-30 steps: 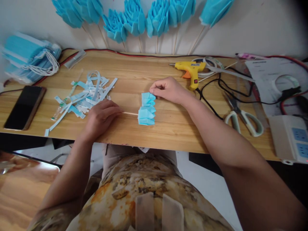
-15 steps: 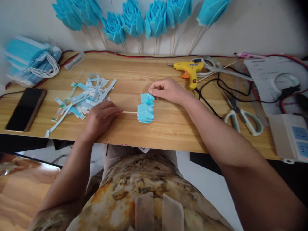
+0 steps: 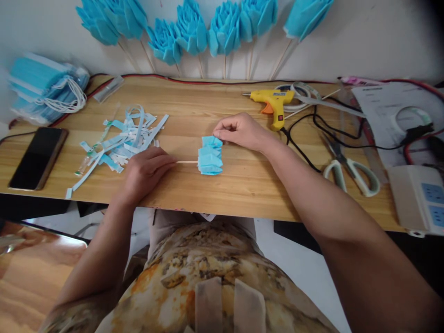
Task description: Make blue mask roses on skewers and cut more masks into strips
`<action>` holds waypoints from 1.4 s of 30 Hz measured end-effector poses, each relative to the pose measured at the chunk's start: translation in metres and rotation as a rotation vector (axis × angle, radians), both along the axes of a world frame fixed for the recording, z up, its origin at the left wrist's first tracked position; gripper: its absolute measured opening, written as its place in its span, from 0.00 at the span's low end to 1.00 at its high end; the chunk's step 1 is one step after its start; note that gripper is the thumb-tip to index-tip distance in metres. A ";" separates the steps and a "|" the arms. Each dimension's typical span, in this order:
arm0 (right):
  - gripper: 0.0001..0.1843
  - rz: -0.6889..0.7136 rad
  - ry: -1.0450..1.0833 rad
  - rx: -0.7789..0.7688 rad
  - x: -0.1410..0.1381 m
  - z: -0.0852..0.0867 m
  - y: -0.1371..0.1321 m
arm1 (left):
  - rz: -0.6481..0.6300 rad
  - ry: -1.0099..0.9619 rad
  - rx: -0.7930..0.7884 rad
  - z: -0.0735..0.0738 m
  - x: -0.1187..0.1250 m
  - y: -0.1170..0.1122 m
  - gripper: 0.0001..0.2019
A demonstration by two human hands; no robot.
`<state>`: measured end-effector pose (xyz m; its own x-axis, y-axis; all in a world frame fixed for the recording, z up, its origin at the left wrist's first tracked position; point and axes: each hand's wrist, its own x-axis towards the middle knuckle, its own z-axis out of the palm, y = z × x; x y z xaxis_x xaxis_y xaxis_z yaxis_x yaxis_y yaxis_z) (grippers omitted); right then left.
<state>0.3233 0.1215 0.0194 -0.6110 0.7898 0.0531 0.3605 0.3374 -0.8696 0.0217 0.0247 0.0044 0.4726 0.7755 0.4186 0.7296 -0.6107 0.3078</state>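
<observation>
A folded light-blue mask-fabric strip (image 3: 210,156) lies on the wooden table (image 3: 243,185), rolled around a thin wooden stick (image 3: 186,162). My left hand (image 3: 145,169) is closed on the stick's left end. My right hand (image 3: 243,131) pinches the far end of the blue strip, fingers curled together. The rolled part sits between both hands near the table's front middle.
Blue cut-off scraps (image 3: 121,138) lie left, a black phone (image 3: 38,157) and a stack of masks (image 3: 45,88) further left. A yellow glue gun (image 3: 274,101), scissors (image 3: 350,166), cables, tape and a power strip (image 3: 419,199) lie right. Finished blue flowers (image 3: 194,27) lean against the wall.
The loose part of the blue strip has shortened as it winds onto the stick; my right hand has edged slightly closer to the roll.
</observation>
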 end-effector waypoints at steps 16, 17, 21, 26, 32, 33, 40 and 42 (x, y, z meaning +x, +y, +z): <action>0.16 0.068 -0.005 0.011 0.002 0.006 -0.002 | -0.092 -0.007 0.020 0.004 0.005 0.002 0.12; 0.16 0.073 -0.003 0.013 0.002 0.006 -0.002 | -0.092 -0.010 0.016 0.004 0.005 0.002 0.12; 0.16 0.080 0.020 0.021 0.002 0.005 -0.002 | -0.116 -0.009 0.031 0.004 0.006 0.002 0.12; 0.14 0.096 0.032 0.002 0.002 0.006 -0.004 | -0.090 0.011 0.020 0.005 0.006 0.002 0.14; 0.16 0.079 0.055 -0.070 0.006 0.007 -0.003 | -0.096 0.002 0.010 0.005 0.006 0.002 0.14; 0.16 0.078 0.044 -0.071 0.007 0.007 -0.003 | -0.100 0.000 0.009 0.004 0.005 0.002 0.13; 0.17 0.099 -0.075 -0.058 0.010 0.010 -0.001 | -0.108 -0.045 0.016 0.001 0.003 0.002 0.11; 0.17 0.111 -0.081 -0.059 0.010 0.009 0.000 | -0.110 -0.043 -0.002 0.001 0.003 0.002 0.11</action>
